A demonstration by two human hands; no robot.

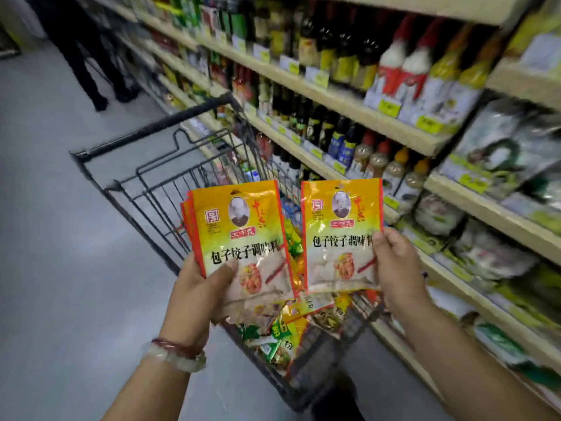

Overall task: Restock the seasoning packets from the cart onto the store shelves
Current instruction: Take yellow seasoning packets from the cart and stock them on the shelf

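My left hand (202, 287) grips a small stack of yellow-orange seasoning packets (239, 232), thumb across the front one. My right hand (397, 268) pinches a single matching seasoning packet (341, 235) by its right edge. Both are held upright, side by side, above the black wire cart (142, 183). The cart's basket holds several more loose packets (285, 332) in yellow, green and red. The store shelves (379, 120) run along the right, at arm's length from my right hand.
Bottles of sauce and oil (340, 56) fill the upper shelves; bagged goods (498, 159) fill the shelves at right. A person's dark legs (91, 65) stand at the far end of the grey aisle floor (60, 268). My foot shows below the cart.
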